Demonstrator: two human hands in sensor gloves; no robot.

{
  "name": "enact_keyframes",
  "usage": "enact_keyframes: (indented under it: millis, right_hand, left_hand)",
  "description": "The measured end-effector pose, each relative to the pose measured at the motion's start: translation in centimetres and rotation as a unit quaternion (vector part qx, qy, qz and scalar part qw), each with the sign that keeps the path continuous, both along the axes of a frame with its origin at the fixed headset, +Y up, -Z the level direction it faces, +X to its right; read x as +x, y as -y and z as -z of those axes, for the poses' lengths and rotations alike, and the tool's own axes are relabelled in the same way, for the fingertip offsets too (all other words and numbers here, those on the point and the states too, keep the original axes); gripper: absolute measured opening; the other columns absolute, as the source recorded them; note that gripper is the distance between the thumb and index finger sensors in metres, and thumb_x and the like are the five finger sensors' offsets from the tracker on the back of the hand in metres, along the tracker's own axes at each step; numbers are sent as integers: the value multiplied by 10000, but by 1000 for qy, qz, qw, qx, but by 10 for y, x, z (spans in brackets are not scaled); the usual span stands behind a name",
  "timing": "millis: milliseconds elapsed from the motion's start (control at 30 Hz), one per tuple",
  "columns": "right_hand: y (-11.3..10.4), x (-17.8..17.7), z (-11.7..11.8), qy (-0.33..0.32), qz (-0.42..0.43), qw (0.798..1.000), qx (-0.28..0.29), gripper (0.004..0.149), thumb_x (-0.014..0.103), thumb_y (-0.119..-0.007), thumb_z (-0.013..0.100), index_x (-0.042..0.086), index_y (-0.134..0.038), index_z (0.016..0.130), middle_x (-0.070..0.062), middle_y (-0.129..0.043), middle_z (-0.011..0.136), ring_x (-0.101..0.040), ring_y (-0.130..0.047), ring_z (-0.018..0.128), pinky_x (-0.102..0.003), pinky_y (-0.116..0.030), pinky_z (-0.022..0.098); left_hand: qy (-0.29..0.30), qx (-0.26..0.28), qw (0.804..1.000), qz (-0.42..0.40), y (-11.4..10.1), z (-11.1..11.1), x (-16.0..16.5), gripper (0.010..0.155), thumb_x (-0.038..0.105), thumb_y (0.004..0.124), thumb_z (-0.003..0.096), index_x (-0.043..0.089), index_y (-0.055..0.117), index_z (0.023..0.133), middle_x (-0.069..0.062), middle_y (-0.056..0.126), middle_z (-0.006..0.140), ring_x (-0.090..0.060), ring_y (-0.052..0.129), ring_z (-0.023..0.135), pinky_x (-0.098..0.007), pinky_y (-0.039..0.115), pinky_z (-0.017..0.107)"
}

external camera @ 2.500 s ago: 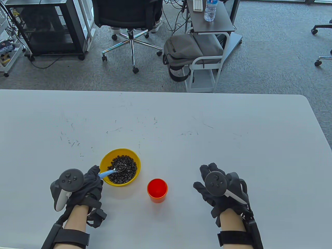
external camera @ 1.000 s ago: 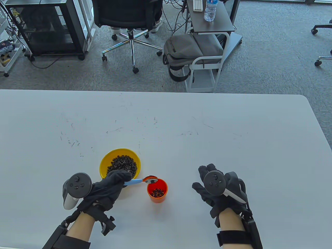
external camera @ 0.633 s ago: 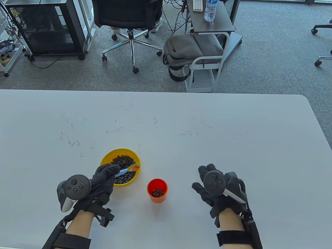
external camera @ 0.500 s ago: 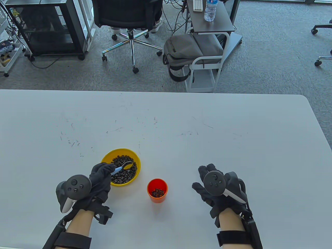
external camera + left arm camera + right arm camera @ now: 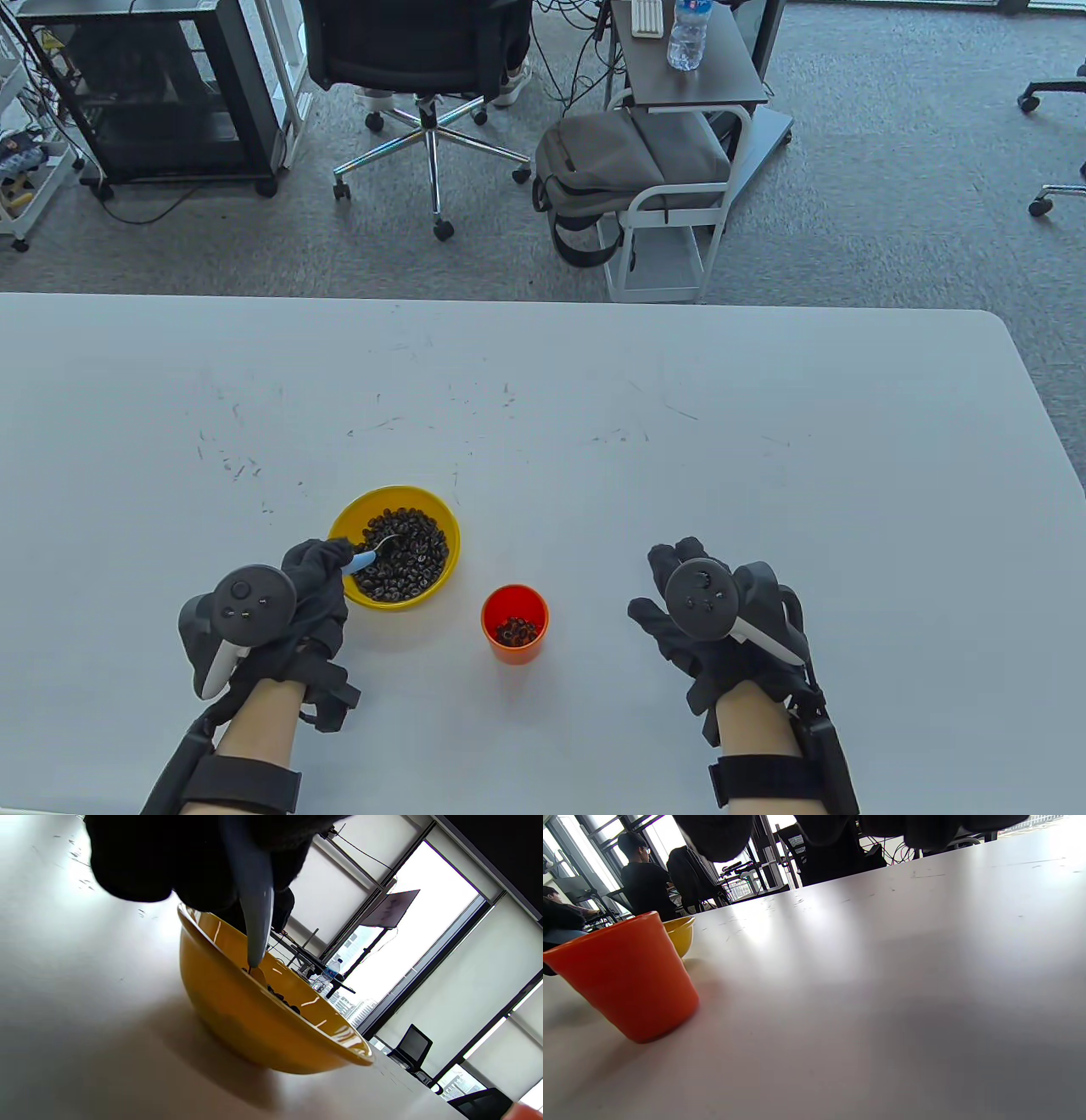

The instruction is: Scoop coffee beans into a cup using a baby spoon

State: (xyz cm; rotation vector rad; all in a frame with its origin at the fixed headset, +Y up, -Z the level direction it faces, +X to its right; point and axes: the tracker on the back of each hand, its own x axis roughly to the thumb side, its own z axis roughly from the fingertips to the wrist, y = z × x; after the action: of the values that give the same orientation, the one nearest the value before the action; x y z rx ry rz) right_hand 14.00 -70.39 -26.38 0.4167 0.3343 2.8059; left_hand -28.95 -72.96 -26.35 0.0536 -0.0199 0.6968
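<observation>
One yellow plastic bowl [image 5: 344, 518] of coffee beans [image 5: 407, 556], one orange plastic cup [image 5: 514, 649], one blue-handled baby spoon [image 5: 366, 557], two gloved hands.

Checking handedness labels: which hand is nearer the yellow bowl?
Left. The left hand is at the yellow bowl's near-left rim, holding the baby spoon in the coffee beans. The right hand rests beyond the orange cup.

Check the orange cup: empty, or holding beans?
Holding beans: the table view shows a small dark cluster at the bottom of the upright orange cup, far from full.
</observation>
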Motion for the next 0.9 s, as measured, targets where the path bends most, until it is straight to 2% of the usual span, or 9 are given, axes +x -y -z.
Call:
enact_keyframes:
  millis: [233,567,633,900]
  right_hand:
    - [0,-1,0,-1,-2,1000,-3,728,519,-620,611,12,-432,1098,-379,-393,1098,-631,-534,897,-715,-531,633]
    - [1,-3,0,-5,-6,1000,-8,727,519,-619,611,12,-434,1098,-380,-394,1098,-634,-532,896,-715,-531,634]
    - [1,-3,0,-4,-6,1000,-9,725,518,-618,612,12,-435,1097,-380,-394,1098,-633,-534,896,-715,-531,633]
    - [1,-3,0,-4,-5,1000,-11,726,518,-618,612,11,-434,1098,-380,-394,1098,-633,-534,896,-715,-531,634]
  left_hand:
    - [-28,-50,997,-46,7,1,-5,432,81,638,571,-13,716,986,-403,708,903,-433,948,622,-551,857,458]
    - [-54,-104,989,-94,12,1,-11,436,81,636,577,-44,706,988,-428,753,849,-417,982,547,-546,877,404]
    - [-44,-144,982,-110,18,1,-10,442,82,632,583,-48,687,1002,-434,755,851,-433,985,556,-549,877,407]
    - [-40,-145,980,-127,20,2,-10,454,88,619,590,-48,647,1021,-416,730,879,-418,964,593,-546,863,442]
